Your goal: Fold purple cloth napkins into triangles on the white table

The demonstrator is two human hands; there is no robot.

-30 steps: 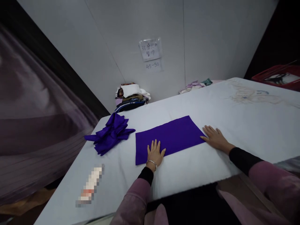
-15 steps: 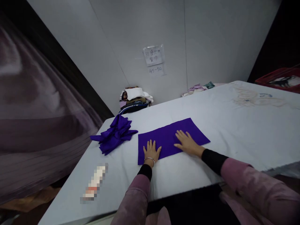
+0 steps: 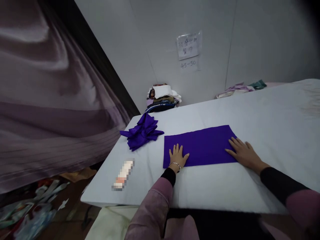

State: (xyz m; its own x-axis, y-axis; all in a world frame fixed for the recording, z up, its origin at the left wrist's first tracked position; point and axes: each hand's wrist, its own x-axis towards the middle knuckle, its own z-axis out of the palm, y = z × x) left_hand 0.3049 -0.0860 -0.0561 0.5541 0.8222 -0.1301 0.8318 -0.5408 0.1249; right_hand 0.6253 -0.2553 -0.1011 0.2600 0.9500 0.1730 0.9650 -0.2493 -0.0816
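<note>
A purple cloth, folded into a long rectangle, lies flat on the white-covered table. My left hand, a bracelet at its wrist, presses flat with spread fingers on the cloth's lower left part. Over the cloth's right end, my right hand lies open, fingertips on the purple fabric and palm partly past its edge. Neither hand grips anything. To the left of the cloth sits a crumpled pile of purple cloth.
A blurred-out narrow object lies at the table's left. Behind the table rise a stack of folded fabrics and more cloths. A paper sign hangs on the wall. A curtain hangs at left, with plastic bags on the floor.
My right hand has slid right along the cloth to its right end. My left hand stays on the lower left part. The camera view has turned left.
</note>
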